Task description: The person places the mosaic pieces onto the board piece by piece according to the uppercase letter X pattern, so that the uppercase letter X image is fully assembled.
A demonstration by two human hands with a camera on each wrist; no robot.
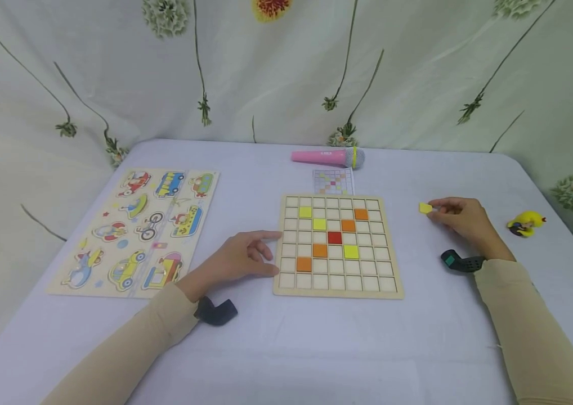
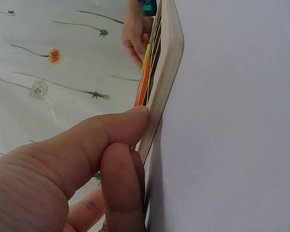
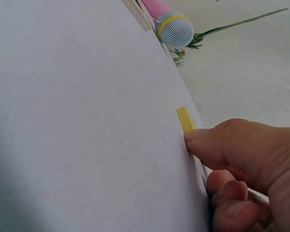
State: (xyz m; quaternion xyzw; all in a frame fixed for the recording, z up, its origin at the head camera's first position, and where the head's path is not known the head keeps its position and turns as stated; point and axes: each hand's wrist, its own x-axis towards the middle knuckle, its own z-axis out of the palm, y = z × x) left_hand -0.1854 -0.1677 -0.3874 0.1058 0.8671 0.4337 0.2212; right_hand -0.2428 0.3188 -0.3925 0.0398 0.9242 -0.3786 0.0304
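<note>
Beside the left edge of a wooden grid board [image 1: 337,293], my left hand [image 1: 238,259] has its index finger and thumb spread apart, their tips at the rim. The thumb [image 2: 121,125] rests along the board's edge in the left wrist view. Yellow, orange and one red tile [image 1: 334,237] sit in the grid's cells. To the right of the board, my right hand [image 1: 461,219] pinches a yellow square tile [image 1: 425,208] between thumb and fingers. In the right wrist view the tile [image 3: 185,119] stands out past the thumb, close over the white cloth.
A printed pattern card [image 1: 334,181] lies behind the board, with a pink microphone [image 1: 327,157] beyond it. A vehicle puzzle board [image 1: 134,236] takes up the table's left side. Right of my right hand is a small yellow-headed figure [image 1: 527,224].
</note>
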